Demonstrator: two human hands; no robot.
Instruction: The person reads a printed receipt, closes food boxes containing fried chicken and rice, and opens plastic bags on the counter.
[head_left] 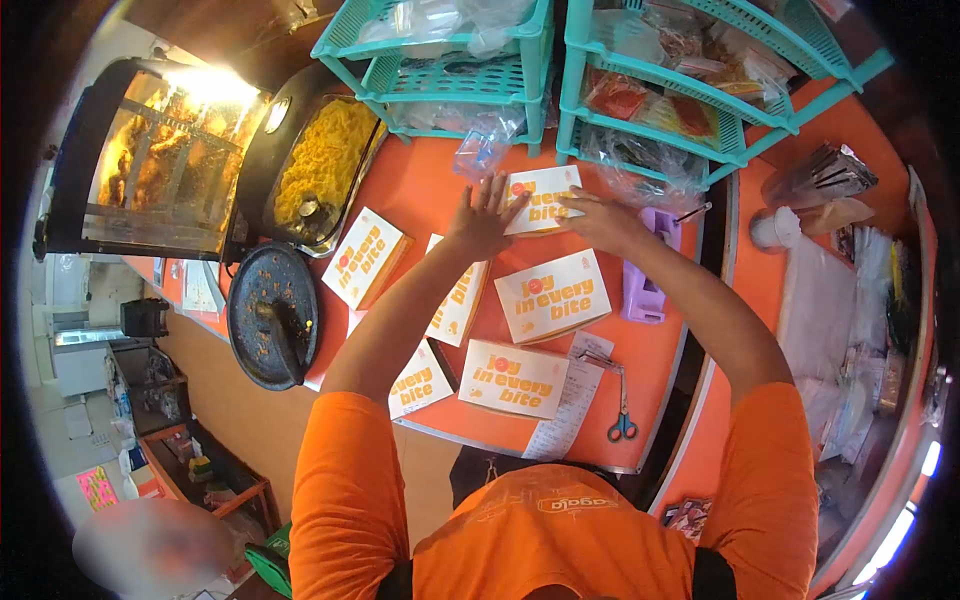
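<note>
Head view: on the counter (425, 190), a box (541, 200) lies left of the far end of the purple holder (643, 290). The left hand's (478, 220) fingers touch it, spread; the right hand (606, 222) meets its holder-side edge, pinch unclear. Five other boxes (553, 296) lie left of the holder.

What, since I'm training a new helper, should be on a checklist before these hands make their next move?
1. Hands at the far box: ok; left hand and right hand are at opposite sides.
2. Far box's lid down: ok.
3. Far box's contents: cannot tell; the lid hides them.
4. Scissors away from both hands: ok; they lie on the near right of the counter.
5. All boxes fully visible: not ok; the left forearm hides part of the lower-left box.
</note>
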